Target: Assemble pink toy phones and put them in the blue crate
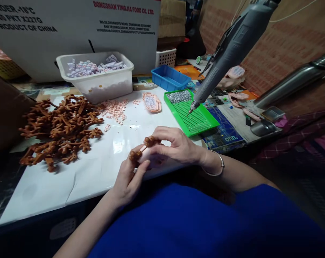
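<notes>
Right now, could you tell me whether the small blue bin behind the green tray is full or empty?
Empty, as far as shows: the blue bin sits upright and only its bare blue floor and inner walls are visible; the near corner is hidden by its wall.

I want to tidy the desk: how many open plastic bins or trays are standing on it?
3: a white bin of small pieces at back left, a blue bin to its right, and a green tray under the hanging screwdriver. Others may be hidden.
</notes>
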Motion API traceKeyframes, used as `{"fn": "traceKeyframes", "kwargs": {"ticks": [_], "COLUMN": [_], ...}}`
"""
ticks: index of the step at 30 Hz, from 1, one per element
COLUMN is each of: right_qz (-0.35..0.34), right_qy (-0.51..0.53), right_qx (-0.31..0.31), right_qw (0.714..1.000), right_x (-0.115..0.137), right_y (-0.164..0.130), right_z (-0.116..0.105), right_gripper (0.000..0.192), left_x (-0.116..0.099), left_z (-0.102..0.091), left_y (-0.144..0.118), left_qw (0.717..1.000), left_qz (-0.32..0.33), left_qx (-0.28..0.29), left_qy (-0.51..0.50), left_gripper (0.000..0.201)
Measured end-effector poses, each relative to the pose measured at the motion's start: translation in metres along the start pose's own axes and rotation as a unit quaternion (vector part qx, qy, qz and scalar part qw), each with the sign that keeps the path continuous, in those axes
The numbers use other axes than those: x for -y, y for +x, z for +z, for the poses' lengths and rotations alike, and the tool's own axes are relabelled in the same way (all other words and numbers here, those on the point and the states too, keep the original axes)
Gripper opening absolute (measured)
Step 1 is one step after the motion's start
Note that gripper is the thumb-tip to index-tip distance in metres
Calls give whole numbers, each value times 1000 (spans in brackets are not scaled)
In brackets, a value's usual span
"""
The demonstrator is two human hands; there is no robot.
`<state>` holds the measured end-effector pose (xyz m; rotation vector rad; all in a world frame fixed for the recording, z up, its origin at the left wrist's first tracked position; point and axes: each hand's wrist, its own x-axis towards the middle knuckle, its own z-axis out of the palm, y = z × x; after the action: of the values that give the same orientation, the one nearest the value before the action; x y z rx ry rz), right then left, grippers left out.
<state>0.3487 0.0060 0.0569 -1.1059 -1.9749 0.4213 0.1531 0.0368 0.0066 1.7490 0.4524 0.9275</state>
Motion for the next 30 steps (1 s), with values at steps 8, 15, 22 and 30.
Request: {"fn": "traceKeyframes", "kwargs": {"ticks": [8, 15, 22, 30], "right_qz": [91, 129, 100, -49], "right_qy": [112, 163, 147, -25], "right_qx": [-70, -38, -35, -106], "right_qw": [987, 978, 983, 993], "right_x": [-2, -5, -9, -12], "right_y": [0, -3, -8, -15], "right_z": [2, -1, 1, 9], "right_gripper": [21, 20, 20, 27], "left_x": [1, -9, -4, 4], "left_z": [4, 8, 10, 13], "left_y": [4, 10, 4, 3], "left_qw": [994, 987, 984, 979], "left_qz": [-38, -94, -78, 4], "left_qx": [-95, -126, -159, -205], "left_qy": [46, 29, 29, 0], "left_gripper": [28, 28, 20, 17]}}
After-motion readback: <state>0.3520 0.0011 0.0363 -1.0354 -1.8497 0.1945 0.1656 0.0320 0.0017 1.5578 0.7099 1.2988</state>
